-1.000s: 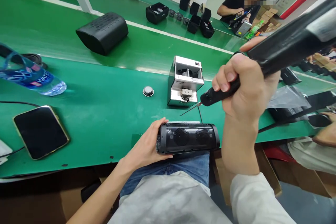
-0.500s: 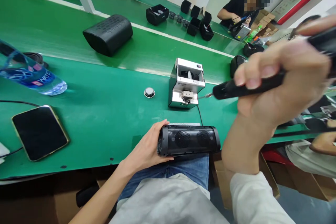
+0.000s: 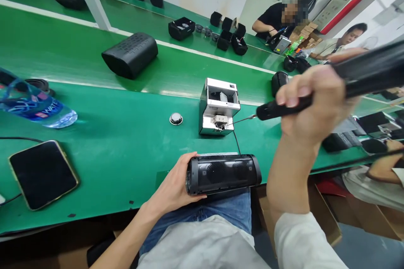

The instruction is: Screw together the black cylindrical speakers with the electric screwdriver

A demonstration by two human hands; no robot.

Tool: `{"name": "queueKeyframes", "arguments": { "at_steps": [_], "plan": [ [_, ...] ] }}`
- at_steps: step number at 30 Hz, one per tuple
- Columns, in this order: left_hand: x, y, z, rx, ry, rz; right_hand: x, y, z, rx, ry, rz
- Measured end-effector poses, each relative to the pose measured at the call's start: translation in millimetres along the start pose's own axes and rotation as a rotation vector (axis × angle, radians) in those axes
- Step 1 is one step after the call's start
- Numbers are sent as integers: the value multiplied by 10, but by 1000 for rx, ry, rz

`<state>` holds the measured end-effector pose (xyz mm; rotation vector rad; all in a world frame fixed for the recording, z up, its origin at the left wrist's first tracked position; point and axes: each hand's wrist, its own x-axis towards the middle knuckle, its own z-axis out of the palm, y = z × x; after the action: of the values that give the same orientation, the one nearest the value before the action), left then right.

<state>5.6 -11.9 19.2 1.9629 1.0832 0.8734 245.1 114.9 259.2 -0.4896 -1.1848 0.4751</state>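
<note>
My left hand (image 3: 173,183) grips the left end of a black cylindrical speaker (image 3: 225,173), fingers above and thumb below. The speaker lies at the table's near edge, just above my lap. High on the right, my right hand (image 3: 315,101) is wrapped round a black electric screwdriver (image 3: 369,67). Its thin bit points left and reaches the front outlet of a silver screw feeder (image 3: 219,111); whether a screw sits on the tip is too small to tell. A small round silver-rimmed part (image 3: 176,118) lies left of the feeder.
A phone (image 3: 44,174) and a water bottle (image 3: 41,103) lie at left on the green table (image 3: 126,134). A black speaker housing (image 3: 131,54) rests beyond them. Several dark housings line the far side. Two people (image 3: 274,21) sit at the far right, with another person's arm (image 3: 385,164) nearer.
The screwdriver's bit has moved left from beside the feeder to its front outlet. My left hand still holds the speaker. The whole view has shifted slightly.
</note>
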Motion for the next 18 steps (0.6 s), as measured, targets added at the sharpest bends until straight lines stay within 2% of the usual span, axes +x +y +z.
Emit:
{"name": "queueKeyframes", "arguments": {
  "at_steps": [6, 10, 14, 18],
  "plan": [
    [0, -15, 5, 18, -5, -2, -184, 387, 214, -66, -104, 82],
    [-7, -16, 13, 15, 6, -6, -192, 508, 236, -126, -97, 89],
    [4, -3, 9, 3, 18, 2, -211, 486, 180, -164, -103, 127],
    [16, -3, 12, -5, 14, 28, -274, 265, 160, -111, -109, 232]
  ]
}}
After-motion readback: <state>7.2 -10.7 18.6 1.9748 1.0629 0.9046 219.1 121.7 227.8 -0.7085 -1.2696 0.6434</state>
